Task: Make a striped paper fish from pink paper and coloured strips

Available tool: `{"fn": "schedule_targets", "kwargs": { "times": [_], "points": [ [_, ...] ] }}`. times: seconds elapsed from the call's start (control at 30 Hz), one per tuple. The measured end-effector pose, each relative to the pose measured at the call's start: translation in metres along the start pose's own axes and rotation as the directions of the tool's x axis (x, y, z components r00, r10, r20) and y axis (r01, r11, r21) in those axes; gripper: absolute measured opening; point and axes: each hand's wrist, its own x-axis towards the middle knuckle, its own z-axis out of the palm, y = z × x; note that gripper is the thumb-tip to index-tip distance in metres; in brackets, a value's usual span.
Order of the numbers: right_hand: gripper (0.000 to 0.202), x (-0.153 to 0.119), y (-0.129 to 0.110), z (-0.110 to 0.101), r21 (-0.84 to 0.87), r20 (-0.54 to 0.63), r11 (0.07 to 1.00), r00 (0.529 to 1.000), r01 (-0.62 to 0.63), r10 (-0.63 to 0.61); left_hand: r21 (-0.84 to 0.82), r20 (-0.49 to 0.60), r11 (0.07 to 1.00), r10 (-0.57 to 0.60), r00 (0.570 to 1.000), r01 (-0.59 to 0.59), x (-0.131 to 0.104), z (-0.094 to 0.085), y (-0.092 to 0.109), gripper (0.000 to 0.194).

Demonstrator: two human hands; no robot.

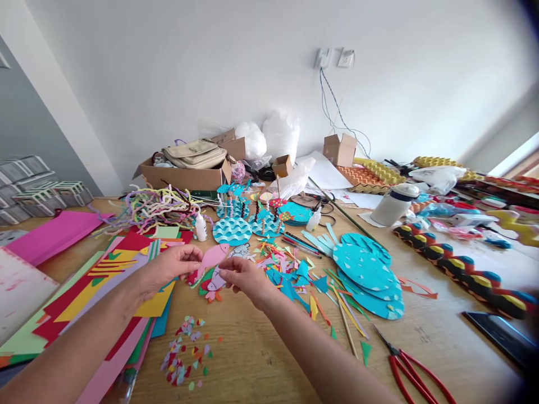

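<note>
My left hand (183, 264) is closed on a pink paper fish (214, 255), gripping it near its lower left end. Close to the fish's right side, my right hand (246, 278) is closed with thumb and fingers drawn together. Whatever lies between those fingertips is too small to tell. Below the hands, a lilac paper fish (215, 281) lies among other coloured paper cutouts on the table. A white glue bottle (201, 227) stands just beyond my left hand. Past both hands are blue wave-patterned paper discs (231, 231) carrying upright pieces topped with paper fish.
Coloured paper sheets (101, 269) are stacked at left. Paper dots (185, 353) lie in front. Paper scraps (295, 275) and blue paper ovals (366, 266) spread rightward. Red-handled scissors (410, 367) and a phone (499, 336) lie at right. Pipe cleaners (160, 210) are heaped behind.
</note>
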Motion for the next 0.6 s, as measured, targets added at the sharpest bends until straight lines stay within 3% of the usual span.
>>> {"fn": "schedule_targets", "kwargs": {
  "times": [0.2, 0.3, 0.4, 0.5, 0.6],
  "points": [
    [0.013, -0.015, 0.001, -0.001, 0.267, -0.04, 0.964, 0.999, -0.022, 0.034, -0.007, 0.086, 1.0, 0.03, 0.996, -0.03, -0.003, 0.037, -0.011, 0.015],
    [0.007, -0.031, 0.006, -0.012, 0.258, 0.007, 0.966, 1.0, -0.022, 0.021, 0.02, 0.023, 0.993, 0.119, 0.993, -0.12, -0.011, 0.04, -0.013, 0.021],
    [0.006, -0.052, 0.013, -0.023, 0.171, 0.105, 0.985, 0.994, -0.028, 0.01, 0.083, -0.047, 0.984, 0.159, 0.986, -0.154, -0.025, 0.046, -0.01, 0.024],
    [0.006, -0.073, 0.017, -0.028, -0.088, 0.168, 0.996, 0.986, 0.007, 0.008, 0.194, -0.07, 0.974, 0.132, 0.989, -0.116, -0.041, 0.07, -0.01, 0.029],
    [0.009, -0.088, 0.017, -0.03, -0.307, 0.246, 0.951, 0.968, 0.035, 0.044, 0.215, 0.049, 0.966, 0.135, 0.99, -0.143, -0.051, 0.102, -0.011, 0.028]
  ]
}}
